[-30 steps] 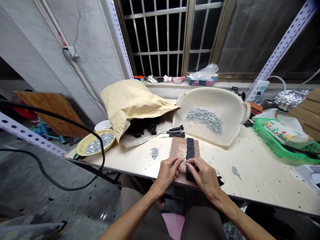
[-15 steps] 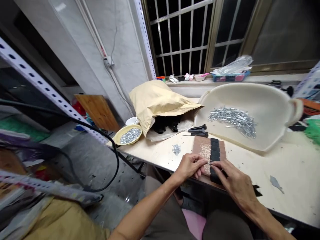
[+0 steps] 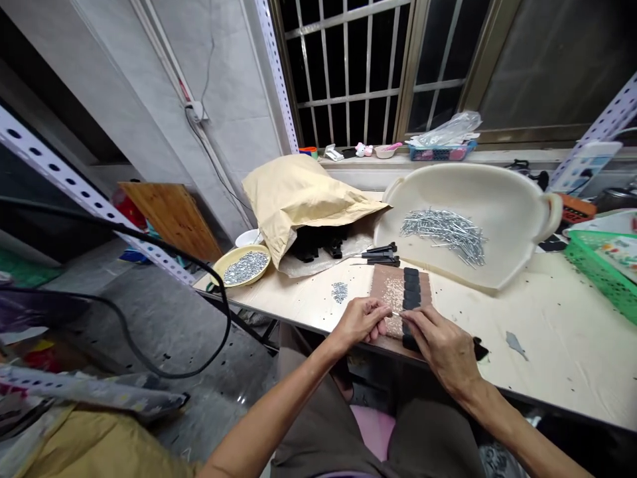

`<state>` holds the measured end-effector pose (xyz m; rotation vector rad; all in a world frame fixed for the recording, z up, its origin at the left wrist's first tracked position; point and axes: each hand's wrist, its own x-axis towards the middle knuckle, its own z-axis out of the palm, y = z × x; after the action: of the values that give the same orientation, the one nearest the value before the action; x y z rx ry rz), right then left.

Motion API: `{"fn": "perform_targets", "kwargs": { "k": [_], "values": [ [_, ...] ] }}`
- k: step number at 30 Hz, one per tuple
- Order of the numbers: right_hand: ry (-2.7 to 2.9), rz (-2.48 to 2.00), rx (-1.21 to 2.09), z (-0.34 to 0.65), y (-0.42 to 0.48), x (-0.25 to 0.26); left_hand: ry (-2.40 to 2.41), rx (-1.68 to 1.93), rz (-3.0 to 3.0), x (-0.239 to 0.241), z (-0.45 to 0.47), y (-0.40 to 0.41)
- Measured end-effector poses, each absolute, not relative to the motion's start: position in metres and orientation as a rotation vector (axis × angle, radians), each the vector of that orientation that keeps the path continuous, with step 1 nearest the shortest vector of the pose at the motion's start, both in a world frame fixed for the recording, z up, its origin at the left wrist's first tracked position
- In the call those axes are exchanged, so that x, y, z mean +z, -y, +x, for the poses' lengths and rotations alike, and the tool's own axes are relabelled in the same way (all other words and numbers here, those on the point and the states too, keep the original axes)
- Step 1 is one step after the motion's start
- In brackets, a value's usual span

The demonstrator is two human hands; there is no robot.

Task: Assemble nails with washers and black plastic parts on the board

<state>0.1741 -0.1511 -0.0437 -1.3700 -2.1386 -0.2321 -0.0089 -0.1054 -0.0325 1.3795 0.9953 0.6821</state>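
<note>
My left hand (image 3: 365, 320) is closed in a pinch at one end of a short, thin metal pin (image 3: 396, 313). Fingertips of my right hand (image 3: 442, 342) pinch at the pin's other end. Both hands meet over the near part of a brown board (image 3: 378, 282), which carries a speckled pale patch and a column of black blocks (image 3: 411, 292). Left of the board lies a small pile of tiny metal parts (image 3: 340, 292). Behind it rest several black-handled tools with thin metal shafts (image 3: 381, 255).
A large cream basin (image 3: 507, 199) holds a heap of metal pins (image 3: 445, 232). A yellow bowl (image 3: 266, 271) of small metal pieces stands at the table's left edge. Beside it, a paper sack (image 3: 308, 192) lies with black parts in its mouth. A green basket (image 3: 597, 279) is far right.
The whole view has shifted, so the table appears further left and more shows at the right. Both hands keep their pinch over the board, with the pin now showing between them.
</note>
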Motion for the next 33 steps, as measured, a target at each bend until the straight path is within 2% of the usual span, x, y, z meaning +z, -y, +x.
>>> {"fn": "perform_targets", "kwargs": {
  "k": [12, 17, 30, 33],
  "values": [
    [2.135, -1.427, -0.302, 0.1714, 0.1534, -0.0343, -0.929, 0.703, 1.337, -0.0332, -0.0065, 0.1026],
    [2.142, -1.453, -0.199, 0.1765, 0.1518, -0.0381, -0.945, 0.666, 1.308, -0.0299, -0.0037, 0.1022],
    [2.139, -1.466, -0.171, 0.1773, 0.1516, -0.0428, -0.917, 0.638, 1.282, -0.0319, -0.0021, 0.0991],
    [2.123, -1.468, 0.023, 0.1777, 0.1514, -0.0422, -0.926, 0.642, 1.299, -0.0339, -0.003, 0.0992]
  ]
}}
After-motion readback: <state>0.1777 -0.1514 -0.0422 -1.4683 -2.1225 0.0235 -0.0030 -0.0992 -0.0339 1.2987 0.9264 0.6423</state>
